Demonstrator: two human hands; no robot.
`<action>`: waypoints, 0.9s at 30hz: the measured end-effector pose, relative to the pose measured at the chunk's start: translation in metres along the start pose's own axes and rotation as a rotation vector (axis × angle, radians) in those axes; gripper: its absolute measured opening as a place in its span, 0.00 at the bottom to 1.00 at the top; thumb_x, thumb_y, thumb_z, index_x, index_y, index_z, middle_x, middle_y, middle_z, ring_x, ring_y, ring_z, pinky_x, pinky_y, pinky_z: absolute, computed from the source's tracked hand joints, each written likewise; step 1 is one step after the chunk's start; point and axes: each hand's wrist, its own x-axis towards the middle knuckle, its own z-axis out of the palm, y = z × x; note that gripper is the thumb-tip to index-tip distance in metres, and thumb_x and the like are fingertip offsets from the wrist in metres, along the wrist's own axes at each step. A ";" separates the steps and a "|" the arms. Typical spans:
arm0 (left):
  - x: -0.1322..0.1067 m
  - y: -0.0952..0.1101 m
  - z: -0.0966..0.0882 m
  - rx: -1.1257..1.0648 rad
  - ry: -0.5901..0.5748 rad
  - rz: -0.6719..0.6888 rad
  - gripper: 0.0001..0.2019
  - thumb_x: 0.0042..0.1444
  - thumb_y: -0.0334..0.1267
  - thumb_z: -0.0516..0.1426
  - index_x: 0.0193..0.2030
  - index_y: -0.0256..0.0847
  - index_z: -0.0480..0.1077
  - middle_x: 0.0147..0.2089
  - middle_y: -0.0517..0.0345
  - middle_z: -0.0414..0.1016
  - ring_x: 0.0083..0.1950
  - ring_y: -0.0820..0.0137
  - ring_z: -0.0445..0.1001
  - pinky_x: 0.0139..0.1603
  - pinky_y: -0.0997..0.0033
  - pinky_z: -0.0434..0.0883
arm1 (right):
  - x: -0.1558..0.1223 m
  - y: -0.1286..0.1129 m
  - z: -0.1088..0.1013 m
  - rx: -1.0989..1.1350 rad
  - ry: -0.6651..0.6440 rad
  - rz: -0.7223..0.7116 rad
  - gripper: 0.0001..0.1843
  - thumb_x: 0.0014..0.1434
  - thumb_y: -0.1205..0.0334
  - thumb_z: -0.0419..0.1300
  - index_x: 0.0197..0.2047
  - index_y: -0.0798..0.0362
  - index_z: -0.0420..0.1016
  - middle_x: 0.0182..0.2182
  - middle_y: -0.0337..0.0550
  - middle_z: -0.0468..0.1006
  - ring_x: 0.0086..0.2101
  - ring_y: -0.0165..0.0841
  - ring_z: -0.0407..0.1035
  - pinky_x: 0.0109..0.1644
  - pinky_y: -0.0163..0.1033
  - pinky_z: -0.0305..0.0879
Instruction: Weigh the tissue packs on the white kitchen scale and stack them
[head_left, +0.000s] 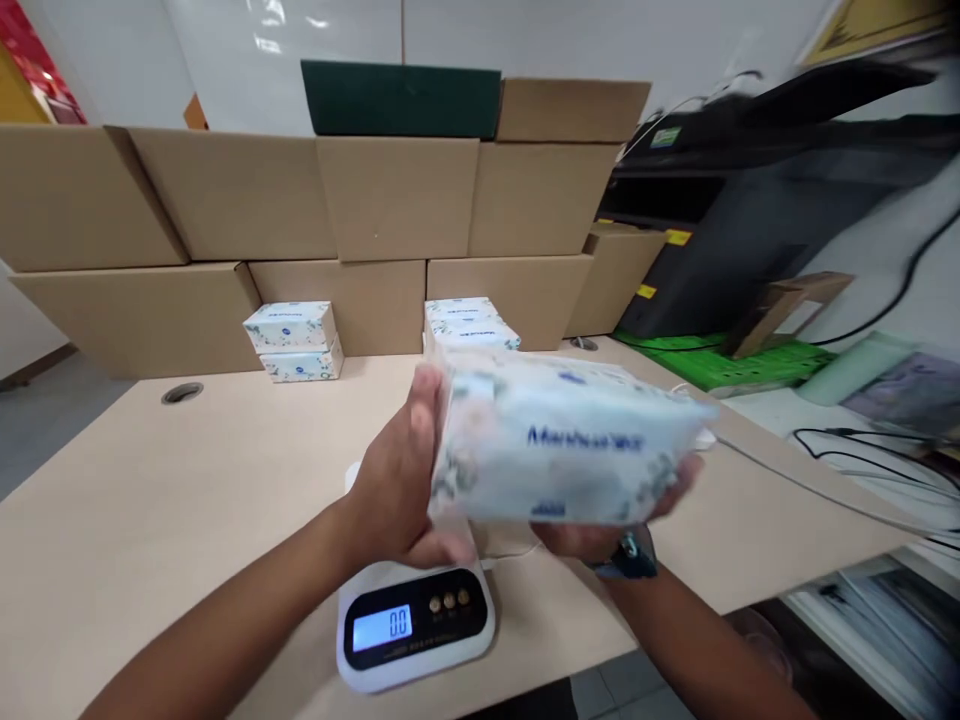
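Observation:
I hold a white tissue pack (570, 440) with blue lettering in both hands, above a white digital scale (415, 625). My left hand (397, 480) grips the pack's left end, thumb on top. My right hand (607, 535) supports it from beneath at the right, a watch on the wrist. The scale's display reads 0.0 and its platform is partly hidden by my hands. The pack is blurred by motion.
Two stacked tissue packs (294, 340) and another stack (469, 322) sit at the back of the beige table (150, 500). Cardboard boxes (397, 200) form a wall behind them. A black printer (750, 210), a green mat (720, 365) and cables (862, 450) lie to the right.

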 end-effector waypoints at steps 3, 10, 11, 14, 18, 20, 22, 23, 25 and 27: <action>0.038 0.012 0.008 -0.074 -0.062 -0.022 0.54 0.60 0.72 0.60 0.85 0.56 0.40 0.87 0.47 0.44 0.88 0.42 0.39 0.85 0.32 0.43 | 0.025 0.002 -0.003 0.002 0.239 0.037 0.65 0.63 0.33 0.63 0.84 0.46 0.24 0.81 0.58 0.51 0.80 0.62 0.40 0.78 0.78 0.50; 0.036 -0.010 0.010 -0.334 -0.027 -0.711 0.53 0.61 0.72 0.60 0.84 0.57 0.40 0.88 0.45 0.39 0.87 0.46 0.45 0.83 0.32 0.52 | 0.057 0.023 0.001 -0.005 0.152 0.206 0.53 0.68 0.45 0.58 0.84 0.55 0.35 0.69 0.66 0.73 0.69 0.56 0.70 0.70 0.68 0.69; 0.035 -0.012 0.008 -0.359 0.003 -0.718 0.51 0.60 0.71 0.61 0.83 0.58 0.44 0.88 0.46 0.40 0.87 0.46 0.45 0.83 0.33 0.53 | 0.057 0.024 0.003 -0.017 0.142 0.202 0.51 0.68 0.46 0.58 0.83 0.54 0.40 0.69 0.65 0.73 0.69 0.56 0.70 0.70 0.67 0.69; 0.035 -0.012 0.007 -0.474 0.081 -0.702 0.44 0.59 0.69 0.64 0.77 0.59 0.56 0.87 0.52 0.43 0.87 0.48 0.47 0.83 0.35 0.55 | 0.054 0.024 0.005 0.003 0.172 0.196 0.48 0.68 0.45 0.59 0.82 0.51 0.46 0.72 0.62 0.71 0.70 0.54 0.68 0.72 0.66 0.67; 0.035 -0.017 0.014 -0.704 0.156 -0.702 0.31 0.58 0.65 0.65 0.64 0.56 0.69 0.83 0.55 0.54 0.84 0.49 0.55 0.81 0.40 0.63 | 0.055 0.022 0.006 0.119 0.252 0.170 0.48 0.67 0.41 0.61 0.81 0.51 0.49 0.76 0.62 0.63 0.74 0.50 0.61 0.78 0.62 0.58; 0.035 -0.021 0.015 -0.794 0.196 -0.707 0.25 0.61 0.63 0.63 0.58 0.52 0.74 0.78 0.54 0.64 0.82 0.50 0.61 0.79 0.41 0.66 | 0.056 0.023 0.007 0.194 0.255 0.185 0.49 0.66 0.39 0.61 0.80 0.52 0.49 0.77 0.63 0.61 0.75 0.49 0.59 0.79 0.61 0.56; 0.036 -0.023 0.015 -0.860 0.224 -0.731 0.20 0.62 0.57 0.63 0.54 0.50 0.76 0.72 0.52 0.72 0.80 0.52 0.64 0.78 0.43 0.67 | 0.056 0.026 0.010 0.251 0.245 0.246 0.53 0.64 0.35 0.62 0.80 0.52 0.46 0.77 0.65 0.59 0.76 0.50 0.58 0.79 0.62 0.55; 0.037 -0.022 0.014 -0.892 0.237 -0.756 0.17 0.61 0.54 0.64 0.51 0.48 0.77 0.69 0.52 0.75 0.80 0.53 0.65 0.77 0.44 0.67 | 0.056 0.027 0.011 0.271 0.245 0.279 0.57 0.62 0.34 0.64 0.81 0.52 0.43 0.77 0.67 0.58 0.76 0.51 0.57 0.79 0.64 0.55; 0.040 -0.018 0.013 -0.956 0.280 -0.837 0.12 0.57 0.46 0.65 0.45 0.45 0.79 0.62 0.51 0.80 0.79 0.54 0.65 0.77 0.49 0.67 | 0.055 0.031 0.014 0.303 0.269 0.320 0.65 0.58 0.32 0.66 0.82 0.52 0.37 0.77 0.68 0.57 0.76 0.52 0.56 0.78 0.67 0.54; 0.045 -0.013 0.012 -1.007 0.344 -0.926 0.07 0.54 0.39 0.64 0.40 0.42 0.80 0.56 0.51 0.82 0.79 0.55 0.66 0.77 0.53 0.67 | 0.054 0.034 0.017 0.327 0.301 0.323 0.69 0.56 0.31 0.68 0.83 0.51 0.32 0.77 0.69 0.58 0.75 0.52 0.57 0.78 0.68 0.54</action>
